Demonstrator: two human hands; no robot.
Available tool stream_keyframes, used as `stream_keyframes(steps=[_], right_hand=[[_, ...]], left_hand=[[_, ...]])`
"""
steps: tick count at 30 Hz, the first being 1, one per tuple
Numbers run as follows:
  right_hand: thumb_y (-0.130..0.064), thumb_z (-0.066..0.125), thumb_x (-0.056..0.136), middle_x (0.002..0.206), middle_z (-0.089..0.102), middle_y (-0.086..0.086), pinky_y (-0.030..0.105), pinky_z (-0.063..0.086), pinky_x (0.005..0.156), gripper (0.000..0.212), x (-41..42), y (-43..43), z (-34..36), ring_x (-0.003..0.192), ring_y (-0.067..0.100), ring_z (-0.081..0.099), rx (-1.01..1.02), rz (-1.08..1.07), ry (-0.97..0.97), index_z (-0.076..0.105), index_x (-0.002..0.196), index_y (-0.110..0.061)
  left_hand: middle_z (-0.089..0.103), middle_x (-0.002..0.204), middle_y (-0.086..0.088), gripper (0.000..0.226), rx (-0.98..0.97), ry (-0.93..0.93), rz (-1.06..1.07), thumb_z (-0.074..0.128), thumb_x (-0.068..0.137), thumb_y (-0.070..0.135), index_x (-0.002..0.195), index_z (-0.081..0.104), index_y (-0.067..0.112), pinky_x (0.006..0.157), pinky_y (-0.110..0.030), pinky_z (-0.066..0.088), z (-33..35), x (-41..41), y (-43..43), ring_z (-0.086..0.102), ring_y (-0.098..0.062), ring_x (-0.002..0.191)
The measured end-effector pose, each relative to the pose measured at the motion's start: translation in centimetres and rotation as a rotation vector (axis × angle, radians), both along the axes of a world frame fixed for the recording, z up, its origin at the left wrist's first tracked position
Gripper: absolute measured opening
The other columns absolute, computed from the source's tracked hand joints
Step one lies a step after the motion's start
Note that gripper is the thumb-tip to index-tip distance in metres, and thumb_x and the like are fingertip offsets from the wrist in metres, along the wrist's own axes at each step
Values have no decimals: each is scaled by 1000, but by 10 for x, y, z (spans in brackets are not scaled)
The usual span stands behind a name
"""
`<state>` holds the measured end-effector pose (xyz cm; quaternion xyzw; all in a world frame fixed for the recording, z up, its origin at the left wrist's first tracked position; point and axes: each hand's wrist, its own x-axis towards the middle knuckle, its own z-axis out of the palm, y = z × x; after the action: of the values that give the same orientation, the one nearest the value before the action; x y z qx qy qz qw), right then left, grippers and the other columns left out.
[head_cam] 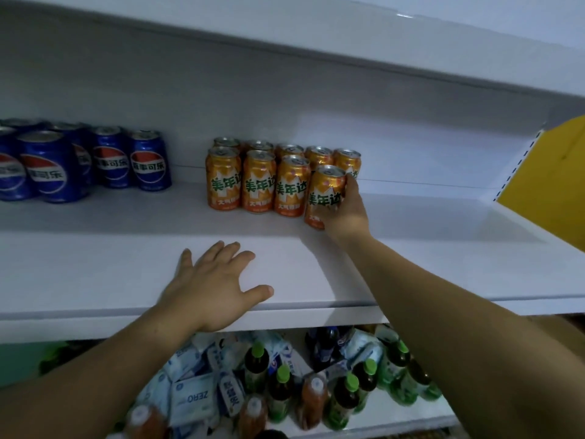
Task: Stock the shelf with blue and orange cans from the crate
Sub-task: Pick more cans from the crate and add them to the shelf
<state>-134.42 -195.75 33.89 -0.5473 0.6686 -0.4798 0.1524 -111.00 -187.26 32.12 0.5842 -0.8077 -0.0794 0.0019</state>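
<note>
On the white shelf (126,267) stand several blue cans (47,166) at the far left and a block of several orange cans (258,180) in the middle. My right hand (346,210) grips one more orange can (323,193), slightly tilted, at the right front end of the orange block, its base at the shelf surface. My left hand (215,286) lies flat and spread on the shelf's front edge, holding nothing. The crate is out of sight.
Another white shelf (285,36) hangs close above. A yellow side panel (550,182) bounds the shelf on the right. The shelf below holds green-capped bottles (345,397), orange-drink bottles and white-blue packs (193,397).
</note>
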Motion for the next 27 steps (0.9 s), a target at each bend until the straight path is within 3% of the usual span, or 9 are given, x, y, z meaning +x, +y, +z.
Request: stream_keyframes(steps=[5, 10, 16, 18, 22, 24, 27], right_hand=[[-29, 69, 83, 137, 49, 7, 49, 44, 102, 74, -3, -24, -4, 123, 30, 51, 47, -68, 21, 28, 145, -23], [-32, 63, 89, 136, 52, 9, 46, 43, 101, 63, -5, -33, -7, 121, 31, 52, 88, -71, 54, 32, 142, -17], [-34, 63, 87, 134, 55, 8, 44, 41, 100, 72, -2, -32, 7, 122, 33, 53, 217, -6, 42, 23, 145, -19], [-38, 65, 86, 137, 53, 8, 41, 39, 101, 77, -2, -22, 17, 125, 31, 51, 292, 39, 121, 22, 146, -18], [-44, 60, 91, 142, 49, 11, 32, 39, 96, 67, -19, 24, 31, 126, 30, 49, 384, 98, 321, 33, 146, -17], [-48, 57, 92, 148, 43, 12, 33, 39, 99, 72, -38, 50, 34, 130, 31, 45, 449, 44, 404, 29, 149, -14], [-53, 57, 90, 151, 39, 11, 37, 39, 103, 77, -70, 90, 38, 131, 31, 45, 502, -36, 436, 28, 151, -15]], left_hand=[[-5, 161, 9, 78, -6, 2, -5, 21, 85, 76, 151, 4, 37, 117, -51, -6, -2, 1, -1, -9, -11, 147], [-6, 160, 10, 78, -3, -3, -8, 20, 85, 76, 150, 3, 37, 117, -52, -6, -5, 1, -2, -11, -11, 146], [-6, 160, 11, 78, 13, 13, 3, 22, 85, 76, 150, 4, 37, 117, -52, -6, -4, 1, -3, -11, -10, 146], [-5, 161, 10, 78, 25, 21, 1, 22, 85, 75, 151, 5, 37, 117, -52, -6, -1, 0, -3, -9, -11, 147], [1, 161, 7, 78, 68, 56, 14, 31, 85, 74, 151, 11, 35, 117, -53, -4, 5, 3, -6, -3, -14, 147], [11, 160, 5, 79, 82, 99, 22, 41, 84, 71, 149, 20, 33, 117, -53, 2, 12, -3, -8, 7, -16, 147], [31, 152, 5, 79, 104, 274, -80, 54, 75, 67, 143, 36, 29, 112, -47, 28, 25, -43, -2, 34, -16, 137]])
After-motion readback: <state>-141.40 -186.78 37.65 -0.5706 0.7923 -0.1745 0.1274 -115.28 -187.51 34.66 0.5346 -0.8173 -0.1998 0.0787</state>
